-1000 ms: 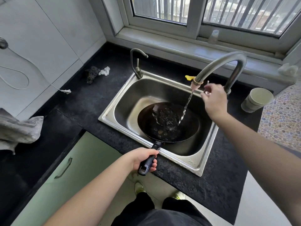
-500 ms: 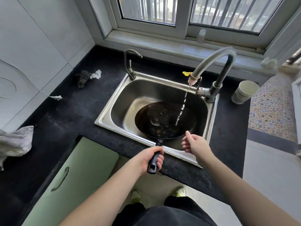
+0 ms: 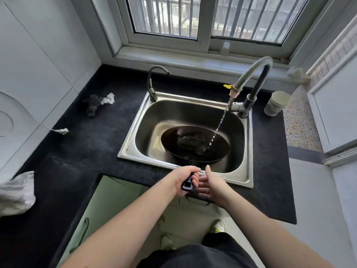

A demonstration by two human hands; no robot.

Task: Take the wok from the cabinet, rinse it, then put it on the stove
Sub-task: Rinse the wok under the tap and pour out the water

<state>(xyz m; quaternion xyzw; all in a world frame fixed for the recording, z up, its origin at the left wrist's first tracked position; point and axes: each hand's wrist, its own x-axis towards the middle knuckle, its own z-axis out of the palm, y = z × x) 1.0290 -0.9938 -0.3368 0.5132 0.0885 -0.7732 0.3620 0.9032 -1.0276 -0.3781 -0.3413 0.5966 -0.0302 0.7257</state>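
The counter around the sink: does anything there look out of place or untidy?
Yes. A dark scouring pad and a crumpled white scrap lie loose on the black counter, left of the sink. A crumpled grey cloth sits at the far left.

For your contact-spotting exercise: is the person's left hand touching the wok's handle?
Touching. The head view shows the left hand with its fingers curled round the black handle of the wok, whose end sticks out below the fist.

Daylight is coming through a barred window (image 3: 202, 18) above the black desk (image 3: 92, 144); white tiled walls (image 3: 38, 55) are flanking pale green cabinet doors (image 3: 108, 206).
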